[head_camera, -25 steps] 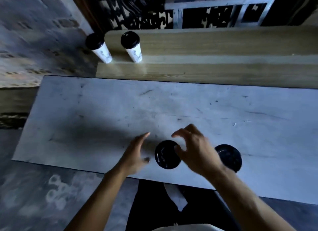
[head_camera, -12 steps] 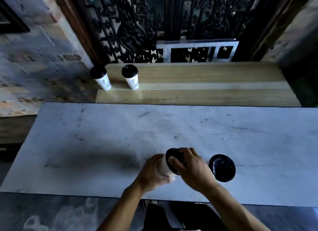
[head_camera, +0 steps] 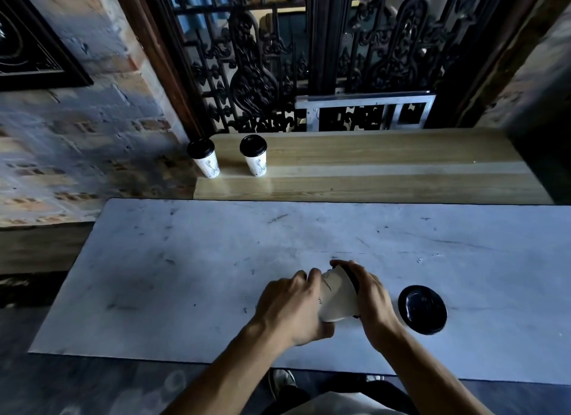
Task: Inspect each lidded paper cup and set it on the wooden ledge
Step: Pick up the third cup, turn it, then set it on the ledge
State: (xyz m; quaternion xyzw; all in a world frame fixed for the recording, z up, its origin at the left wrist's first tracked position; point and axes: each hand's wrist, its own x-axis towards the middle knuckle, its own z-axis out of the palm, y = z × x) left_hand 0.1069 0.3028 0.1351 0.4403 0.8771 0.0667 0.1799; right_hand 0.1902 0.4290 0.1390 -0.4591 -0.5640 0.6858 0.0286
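A white paper cup with a black lid [head_camera: 336, 297] is held tilted over the near part of the white table [head_camera: 185, 260], its lid end pointing away from me. My left hand [head_camera: 289, 309] grips its base and side. My right hand [head_camera: 370, 297] wraps the lid end. A second lidded cup [head_camera: 422, 309] stands upright on the table just right of my hands. Two more lidded cups, one [head_camera: 204, 161] at the left corner and one [head_camera: 255, 154] beside it, stand on the wooden ledge [head_camera: 386, 167] behind the table.
A dark ornate metal grille [head_camera: 278, 59] and a metal frame [head_camera: 364, 112] rise behind the ledge. A brick wall [head_camera: 77, 136] lies to the left, with a dark framed picture [head_camera: 27, 44] on it. My shoes [head_camera: 282, 380] show below the table's near edge.
Both hands closed around the cup that stood on the table, lifted it and tipped it over, lid end away from me. The view has tilted upward, showing more of the grille.
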